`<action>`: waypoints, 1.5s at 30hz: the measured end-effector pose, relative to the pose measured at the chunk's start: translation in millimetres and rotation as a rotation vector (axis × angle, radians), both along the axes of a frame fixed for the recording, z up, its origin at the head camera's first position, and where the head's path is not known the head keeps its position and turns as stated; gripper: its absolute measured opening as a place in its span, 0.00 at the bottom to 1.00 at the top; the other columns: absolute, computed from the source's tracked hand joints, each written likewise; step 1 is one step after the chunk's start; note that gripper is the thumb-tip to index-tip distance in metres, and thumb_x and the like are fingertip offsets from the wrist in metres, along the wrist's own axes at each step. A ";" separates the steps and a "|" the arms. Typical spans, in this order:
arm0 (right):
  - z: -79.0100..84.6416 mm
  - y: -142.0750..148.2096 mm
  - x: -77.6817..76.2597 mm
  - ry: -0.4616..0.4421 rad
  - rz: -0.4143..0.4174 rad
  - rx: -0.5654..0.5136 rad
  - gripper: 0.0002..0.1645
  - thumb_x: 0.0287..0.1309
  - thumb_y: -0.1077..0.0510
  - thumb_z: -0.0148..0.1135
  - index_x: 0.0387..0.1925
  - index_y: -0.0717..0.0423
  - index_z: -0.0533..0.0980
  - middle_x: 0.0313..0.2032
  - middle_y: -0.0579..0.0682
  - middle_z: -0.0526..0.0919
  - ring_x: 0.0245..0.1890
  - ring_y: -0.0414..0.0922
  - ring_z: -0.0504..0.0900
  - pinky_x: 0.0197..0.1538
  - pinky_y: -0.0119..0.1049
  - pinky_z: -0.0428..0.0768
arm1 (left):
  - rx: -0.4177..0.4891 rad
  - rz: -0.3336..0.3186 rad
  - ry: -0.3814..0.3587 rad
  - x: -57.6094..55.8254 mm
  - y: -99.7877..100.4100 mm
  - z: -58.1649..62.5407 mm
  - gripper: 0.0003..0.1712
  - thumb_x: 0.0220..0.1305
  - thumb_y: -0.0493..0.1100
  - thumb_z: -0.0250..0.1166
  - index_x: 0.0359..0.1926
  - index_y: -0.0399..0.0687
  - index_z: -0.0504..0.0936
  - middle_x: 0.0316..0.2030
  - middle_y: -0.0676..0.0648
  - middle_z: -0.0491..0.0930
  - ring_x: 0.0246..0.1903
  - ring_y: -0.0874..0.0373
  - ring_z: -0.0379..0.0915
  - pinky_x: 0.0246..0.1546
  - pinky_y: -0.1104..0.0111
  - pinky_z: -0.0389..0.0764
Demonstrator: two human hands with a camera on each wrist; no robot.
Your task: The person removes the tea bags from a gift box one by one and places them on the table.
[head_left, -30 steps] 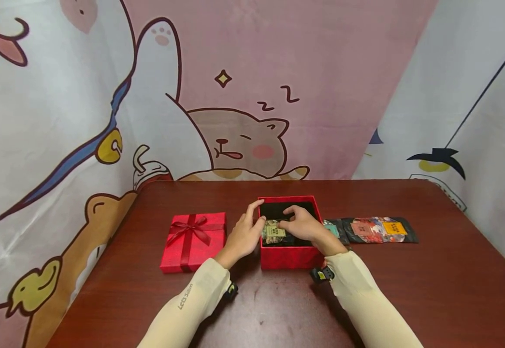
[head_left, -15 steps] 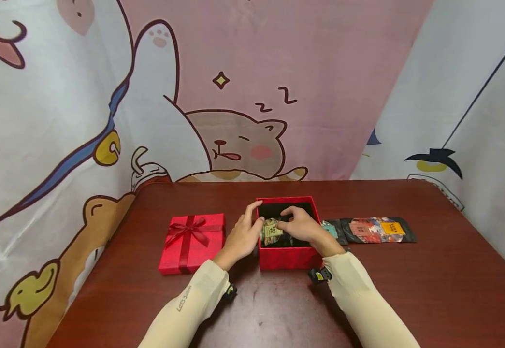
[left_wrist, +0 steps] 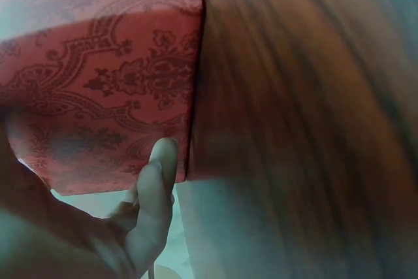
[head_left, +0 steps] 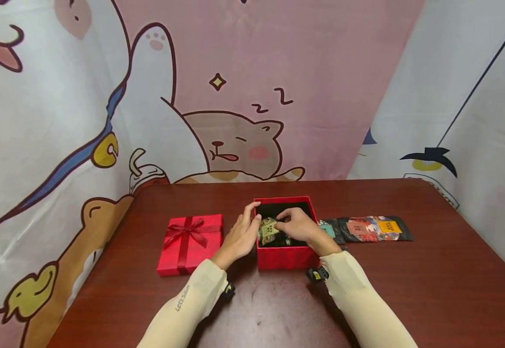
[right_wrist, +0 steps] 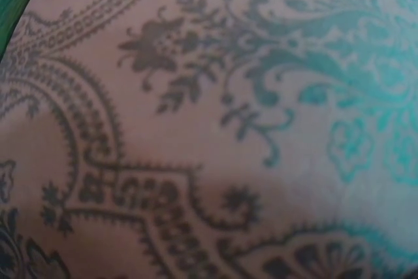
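Note:
A red patterned gift box [head_left: 284, 259] with a black lining stands uncovered on the table. Inside it, on the left, a dark floral sachet [head_left: 268, 230] with a pale green label sits tilted, its right side raised. My right hand [head_left: 301, 226] reaches in over the right wall and pinches the sachet near its right edge; the fingertips are partly hidden. My left hand [head_left: 240, 237] holds the box by its left wall, thumb near the rim by the sachet. In the left wrist view its fingers [left_wrist: 157, 200] lie along the box's outer side. The right wrist view shows only the patterned box wall [right_wrist: 209, 129].
Left of the box lies its red lid [head_left: 204, 221] with a ribbon bow [head_left: 189, 231]. On the right, several dark sachets overlap in a row, with teal [head_left: 329, 230], pink [head_left: 357, 228] and orange labels [head_left: 389, 226]. A cartoon-printed cloth [head_left: 322, 87] hangs behind the brown table [head_left: 256, 309].
The sachet in the box has tilted, its right side lifting, as my right hand shifts slightly and its fingers draw together. My left hand stays at the box. The head view has shifted a little.

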State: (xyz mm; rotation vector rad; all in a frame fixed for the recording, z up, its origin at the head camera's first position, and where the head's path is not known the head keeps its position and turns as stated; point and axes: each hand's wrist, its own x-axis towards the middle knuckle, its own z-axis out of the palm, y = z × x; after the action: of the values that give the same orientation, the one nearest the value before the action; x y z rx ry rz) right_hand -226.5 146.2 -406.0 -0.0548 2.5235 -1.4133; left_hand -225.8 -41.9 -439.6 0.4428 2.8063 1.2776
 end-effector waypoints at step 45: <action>-2.9 -4.6 1.5 0.096 0.006 -0.094 0.21 0.60 0.70 0.58 0.55 0.72 0.74 0.24 0.59 0.72 0.29 0.53 0.88 0.31 0.44 0.84 | 0.062 -0.023 0.067 2.2 -2.0 -4.3 0.26 0.77 0.56 0.43 0.72 0.66 0.58 0.51 0.45 0.80 0.46 0.47 0.79 0.44 0.48 0.75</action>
State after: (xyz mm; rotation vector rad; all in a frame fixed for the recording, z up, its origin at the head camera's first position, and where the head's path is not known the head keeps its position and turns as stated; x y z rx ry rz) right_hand -225.0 141.6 -408.9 -0.1506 2.5280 -1.5623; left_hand -223.6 -43.9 -443.8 0.5282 2.8124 1.3742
